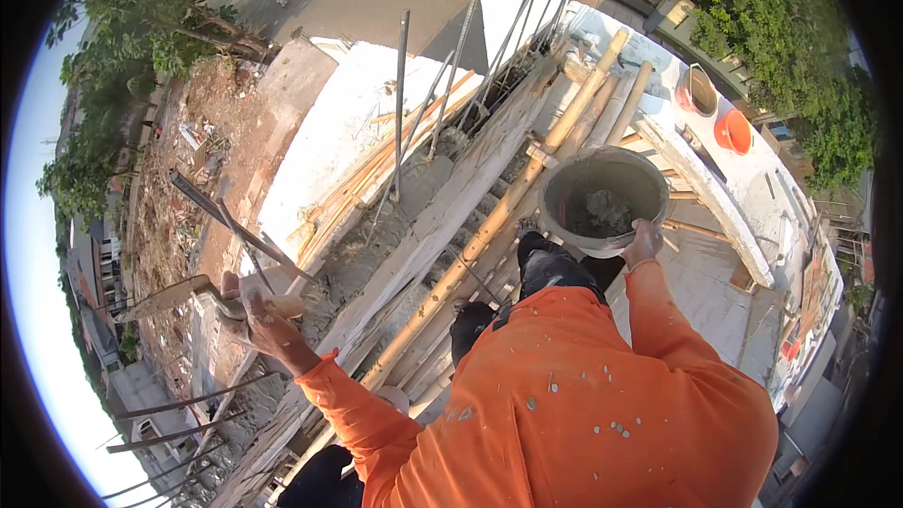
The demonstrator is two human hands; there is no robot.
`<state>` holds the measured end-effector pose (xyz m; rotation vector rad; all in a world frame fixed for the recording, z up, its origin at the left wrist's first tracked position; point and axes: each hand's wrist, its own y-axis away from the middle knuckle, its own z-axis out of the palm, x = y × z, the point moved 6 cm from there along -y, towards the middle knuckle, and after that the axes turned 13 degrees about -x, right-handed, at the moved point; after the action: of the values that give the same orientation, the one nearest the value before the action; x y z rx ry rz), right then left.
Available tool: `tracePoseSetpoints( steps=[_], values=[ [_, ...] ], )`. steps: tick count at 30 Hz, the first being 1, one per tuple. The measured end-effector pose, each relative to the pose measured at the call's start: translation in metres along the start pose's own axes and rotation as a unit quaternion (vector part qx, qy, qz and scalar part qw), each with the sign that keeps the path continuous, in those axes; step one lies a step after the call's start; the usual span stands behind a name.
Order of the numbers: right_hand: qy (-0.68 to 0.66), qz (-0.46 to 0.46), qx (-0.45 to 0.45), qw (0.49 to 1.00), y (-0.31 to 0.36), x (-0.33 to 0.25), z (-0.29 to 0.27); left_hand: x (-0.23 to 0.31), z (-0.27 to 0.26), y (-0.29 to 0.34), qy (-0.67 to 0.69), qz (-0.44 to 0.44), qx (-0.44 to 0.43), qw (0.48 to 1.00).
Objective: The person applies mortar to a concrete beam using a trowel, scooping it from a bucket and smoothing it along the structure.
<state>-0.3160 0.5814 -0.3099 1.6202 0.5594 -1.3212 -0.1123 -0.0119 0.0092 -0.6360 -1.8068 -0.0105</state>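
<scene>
As your orange sleeves (367, 419) reach apart from the lower middle of the frame, your left hand (263, 325), at centre left, is wrapped round the handle of a trowel (158, 301). The trowel's long axis lies nearly level across the picture, its blade out to the left past your fingers, pointing away from the grey bucket (588, 179). Your right hand (644, 243), right of centre, clasps the bucket's lower right rim; whether something else also bears its weight, you cannot tell from here. Wet-looking mortar (607, 212) lies inside, just up and left of your right hand, which is much the nearer one. From your left hand it is well apart, across to the right and higher in the frame, with a bamboo pole (494, 223) and a pale board (433, 226) running diagonally between. Beyond the board, steel rods (401, 94) stand towards the upper middle. Farther off, an orange bucket (734, 132) sits at upper right, and leafy trees (771, 38) fill that corner.
</scene>
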Motion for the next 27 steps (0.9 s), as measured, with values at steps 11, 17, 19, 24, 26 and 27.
tracePoseSetpoints(
  steps=[11, 17, 19, 24, 26, 27],
  values=[
    [0.001, 0.006, 0.206, 0.978, -0.076, -0.042, -0.135, -0.01, 0.033, -0.015, -0.037, -0.084, 0.121, 0.988],
    [0.031, -0.097, 0.147, 0.984, -0.094, -0.062, -0.169, -0.052, 0.013, -0.03, 0.043, -0.088, 0.162, 0.982],
    [0.023, -0.08, 0.158, 0.984, -0.105, -0.067, -0.168, -0.045, 0.015, -0.028, 0.007, -0.115, 0.194, 0.974],
    [-0.015, -0.015, 0.17, 0.985, -0.131, -0.096, -0.114, -0.072, -0.006, -0.025, -0.014, -0.128, 0.273, 0.953],
    [-0.018, -0.048, 0.151, 0.987, -0.163, -0.085, -0.116, -0.075, 0.004, -0.022, -0.017, -0.163, 0.291, 0.943],
    [-0.03, 0.007, 0.144, 0.989, -0.167, -0.089, -0.092, -0.066, -0.003, -0.023, -0.131, -0.153, 0.278, 0.939]
  ],
)
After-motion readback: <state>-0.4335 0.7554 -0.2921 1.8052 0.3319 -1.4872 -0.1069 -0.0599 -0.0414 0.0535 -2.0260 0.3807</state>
